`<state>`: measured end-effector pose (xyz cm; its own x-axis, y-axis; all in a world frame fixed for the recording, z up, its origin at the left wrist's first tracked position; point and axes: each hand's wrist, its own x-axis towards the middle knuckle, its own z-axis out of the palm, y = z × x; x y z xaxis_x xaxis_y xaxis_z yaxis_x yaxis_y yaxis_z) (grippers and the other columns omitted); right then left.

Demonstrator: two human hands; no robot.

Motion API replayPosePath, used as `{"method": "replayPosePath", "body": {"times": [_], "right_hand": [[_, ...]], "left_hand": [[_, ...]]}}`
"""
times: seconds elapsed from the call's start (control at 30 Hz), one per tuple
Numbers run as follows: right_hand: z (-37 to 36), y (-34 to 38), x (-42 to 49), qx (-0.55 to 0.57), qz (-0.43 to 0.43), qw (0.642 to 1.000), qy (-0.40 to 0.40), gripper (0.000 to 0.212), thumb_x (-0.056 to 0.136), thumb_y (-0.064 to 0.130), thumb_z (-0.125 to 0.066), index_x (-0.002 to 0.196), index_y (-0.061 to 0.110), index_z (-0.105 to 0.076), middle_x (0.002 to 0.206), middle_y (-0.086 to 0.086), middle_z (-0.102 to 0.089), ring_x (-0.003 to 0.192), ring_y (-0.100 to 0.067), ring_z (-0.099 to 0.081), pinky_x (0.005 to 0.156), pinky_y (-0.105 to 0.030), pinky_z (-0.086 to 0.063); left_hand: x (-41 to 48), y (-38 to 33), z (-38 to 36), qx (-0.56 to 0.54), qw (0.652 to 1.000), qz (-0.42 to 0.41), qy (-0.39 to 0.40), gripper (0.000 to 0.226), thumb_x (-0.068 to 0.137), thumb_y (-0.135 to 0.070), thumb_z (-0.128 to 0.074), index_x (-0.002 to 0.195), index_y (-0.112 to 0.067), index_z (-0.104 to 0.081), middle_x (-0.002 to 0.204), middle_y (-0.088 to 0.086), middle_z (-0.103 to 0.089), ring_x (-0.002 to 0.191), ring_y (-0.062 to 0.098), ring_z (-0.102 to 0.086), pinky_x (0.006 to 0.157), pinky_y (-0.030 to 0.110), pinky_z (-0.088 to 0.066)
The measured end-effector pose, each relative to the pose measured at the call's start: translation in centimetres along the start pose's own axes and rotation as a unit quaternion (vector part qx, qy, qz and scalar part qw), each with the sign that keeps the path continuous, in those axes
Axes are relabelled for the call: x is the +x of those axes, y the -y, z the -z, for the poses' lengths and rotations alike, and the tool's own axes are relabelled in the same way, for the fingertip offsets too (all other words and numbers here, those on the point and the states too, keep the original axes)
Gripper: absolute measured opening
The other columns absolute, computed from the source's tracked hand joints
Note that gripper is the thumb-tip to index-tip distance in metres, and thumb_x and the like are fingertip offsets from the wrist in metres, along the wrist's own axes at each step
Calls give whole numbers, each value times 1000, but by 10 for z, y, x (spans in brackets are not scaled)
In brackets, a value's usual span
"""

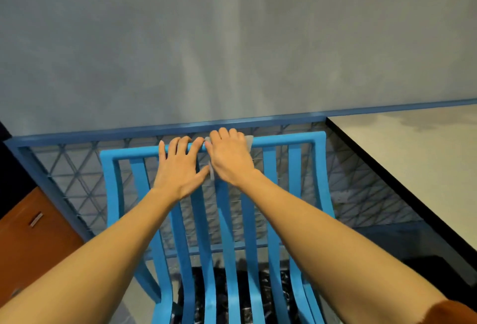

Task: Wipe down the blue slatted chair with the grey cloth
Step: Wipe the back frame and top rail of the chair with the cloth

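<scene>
The blue slatted chair (269, 194) stands in front of me, its back towards the wall and its slats running down to the seat. My right hand (231, 158) lies on the chair's top rail and presses the grey cloth (249, 140) against it; only the cloth's edges show beside and under the hand. My left hand (180, 166) rests just left of it, fingers curled over the same top rail, with nothing in it.
A blue-framed wire mesh panel (77, 169) stands behind the chair against a grey wall (232, 40). A pale tabletop with a black edge (413, 158) is at the right. An orange-brown cabinet (33, 241) is at the lower left.
</scene>
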<state>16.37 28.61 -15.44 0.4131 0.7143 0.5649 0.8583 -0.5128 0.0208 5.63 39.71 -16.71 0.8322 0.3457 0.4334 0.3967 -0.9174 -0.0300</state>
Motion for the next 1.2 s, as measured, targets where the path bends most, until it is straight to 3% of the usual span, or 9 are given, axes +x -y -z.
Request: {"method": "replayPosePath", "body": {"times": [0.1,0.23,0.3,0.5,0.6,0.7,0.9,1.13,1.2], "right_hand": [[-3,-24,-4,10,28,999,-20,29,104,33,-32,111,16,-55,100,-6,-57,87,-26,-51,78,-40,-38],[2,-60,-16,10,1,999,-42,32,104,35,-30,104,17,-56,93,-6,-56,81,-27,-51,76,-41,-39],[8,-84,-25,7,4,999,-42,37,102,36,-25,102,17,-56,91,-6,-56,79,-28,-50,75,-42,-39],[24,-157,-45,-21,27,998,-54,13,100,21,-50,101,13,-59,84,-10,-56,70,-32,-51,64,-45,-47],[34,-181,-53,-16,-27,1000,-4,27,104,30,-35,105,15,-58,90,-9,-56,80,-31,-51,73,-45,-43],[37,-171,-47,-46,-91,995,16,32,104,30,-30,102,13,-57,91,-9,-59,84,-31,-53,75,-43,-40],[46,-135,-25,-197,-56,971,120,7,88,12,-48,81,11,-49,89,-12,-63,70,-30,-49,60,-35,-36],[30,-56,2,-166,-1,982,91,2,86,12,-50,86,12,-52,88,-11,-65,72,-33,-56,57,-35,-35],[20,-28,12,-144,26,987,72,12,86,14,-49,95,10,-55,92,-10,-65,80,-35,-61,58,-36,-35]], "left_hand": [[0,-3,2,-12,1000,4,-7,68,86,-60,-33,144,-25,-32,140,9,-42,135,30,-29,116,58,-7],[0,-10,7,-28,999,22,-14,56,94,-50,-45,142,-25,-34,133,8,-45,132,29,-31,117,58,-7],[2,-14,9,-32,999,38,-4,53,95,-50,-44,141,-23,-36,133,9,-46,132,30,-32,117,60,-6],[16,-24,11,-34,997,60,37,54,98,-53,-31,137,-16,-41,146,9,-38,141,29,-26,112,70,0],[12,-26,7,-28,998,55,31,61,98,-55,-28,145,-16,-34,153,8,-31,145,28,-20,112,69,3],[11,-27,5,-32,998,52,19,62,98,-56,-28,145,-16,-34,151,8,-32,143,28,-22,112,69,3],[12,-30,1,-28,999,42,5,62,96,-57,-31,144,-18,-32,150,6,-29,142,26,-21,111,69,4],[11,-24,-4,-34,998,45,-1,65,97,-57,-29,152,-21,-21,159,7,-17,149,27,-9,111,65,11],[13,-23,-3,-49,998,40,6,64,97,-51,-32,153,-22,-19,161,5,-14,149,25,-5,111,64,12]]}}
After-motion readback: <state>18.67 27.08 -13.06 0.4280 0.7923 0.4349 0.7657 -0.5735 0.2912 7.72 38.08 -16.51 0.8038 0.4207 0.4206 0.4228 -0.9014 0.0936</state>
